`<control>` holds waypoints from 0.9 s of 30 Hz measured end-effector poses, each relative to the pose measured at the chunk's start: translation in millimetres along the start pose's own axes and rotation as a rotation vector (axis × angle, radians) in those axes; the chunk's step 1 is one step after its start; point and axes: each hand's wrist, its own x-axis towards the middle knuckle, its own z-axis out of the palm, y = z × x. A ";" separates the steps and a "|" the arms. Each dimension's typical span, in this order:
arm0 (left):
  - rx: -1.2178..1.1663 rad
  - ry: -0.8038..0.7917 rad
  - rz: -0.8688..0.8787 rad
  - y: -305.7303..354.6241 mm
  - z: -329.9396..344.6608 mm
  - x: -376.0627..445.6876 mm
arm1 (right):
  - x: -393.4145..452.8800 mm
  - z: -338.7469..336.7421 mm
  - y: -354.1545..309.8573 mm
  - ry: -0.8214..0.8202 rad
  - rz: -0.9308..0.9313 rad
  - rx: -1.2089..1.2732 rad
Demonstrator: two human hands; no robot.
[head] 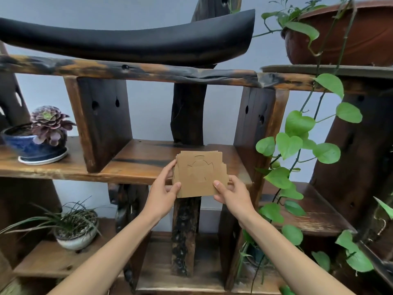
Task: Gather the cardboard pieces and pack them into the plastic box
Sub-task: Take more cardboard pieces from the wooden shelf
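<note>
A stack of several brown cardboard pieces (pixel 200 174), the top one with a cut-out outline, is held at the front edge of the middle wooden shelf (pixel 140 160). My left hand (pixel 164 191) grips the stack's left side, thumb on top. My right hand (pixel 230 192) grips its lower right corner, thumb on the face. The stack's edges are slightly fanned. No plastic box is in view.
A succulent in a blue pot (pixel 36 141) stands on the shelf at left. A grassy plant in a white pot (pixel 75 231) sits on the lower shelf. A trailing green vine (pixel 297 141) hangs at right from a brown pot (pixel 344 33). Dark wooden uprights (pixel 102 124) flank the shelf bay.
</note>
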 end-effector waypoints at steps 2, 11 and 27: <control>0.007 0.003 -0.012 -3.6 0.5 -12.7 | -7.9 1.9 9.4 -0.016 0.015 0.009; -0.034 0.042 -0.083 -23.6 8.9 -65.4 | -42.1 -3.6 38.3 -0.105 0.112 0.023; -0.013 0.176 -0.226 -46.0 -31.7 -163.4 | -117.0 26.8 58.0 -0.318 0.142 -0.071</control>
